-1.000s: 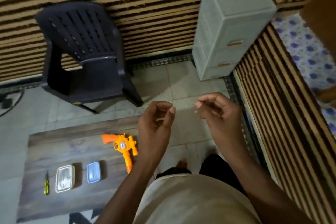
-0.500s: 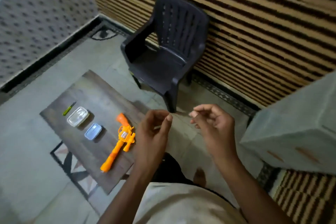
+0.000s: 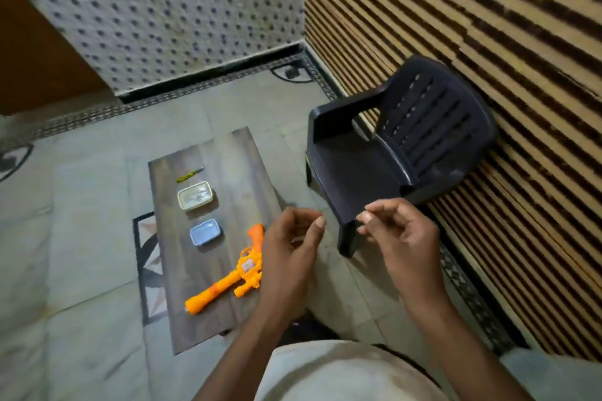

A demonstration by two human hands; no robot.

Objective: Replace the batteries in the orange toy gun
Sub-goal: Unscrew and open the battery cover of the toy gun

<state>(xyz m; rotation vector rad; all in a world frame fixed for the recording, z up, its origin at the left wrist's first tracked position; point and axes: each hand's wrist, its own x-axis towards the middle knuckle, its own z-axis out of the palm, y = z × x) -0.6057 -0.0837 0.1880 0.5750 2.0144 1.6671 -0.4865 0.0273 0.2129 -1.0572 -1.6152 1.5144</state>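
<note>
- The toy gun (image 3: 228, 273) lies flat on the desk (image 3: 169, 286), lower centre of the frame, barrel toward the lower left and grip toward the upper right; the tip of its grip runs behind the left hand.
- The left hand (image 3: 286, 257) hovers at centre frame above the desk's right edge, fingers curled inward with the thumb up. It seems to hold nothing, though the palm faces away and blur hides what lies inside the curl.
- The right hand (image 3: 397, 234) hangs right of centre, apart from the left, fingers loosely curled with fingertip and thumb close together; nothing can be made out between them.
- Both forearms run off the bottom edge, over a pale garment (image 3: 342, 374) that is cut off there.
- A blue tray (image 3: 206, 231) sits just beyond the gun; its contents are too small to tell.
- A white tray (image 3: 196, 195) sits further up the desk, its inside blurred.
- A thin yellow tool (image 3: 189, 174) lies at the desk's far end, too small to identify.
- A dark chair (image 3: 400, 153) stands on the floor at right centre, against a striped wall; its front edge is partly covered by the right hand.
</note>
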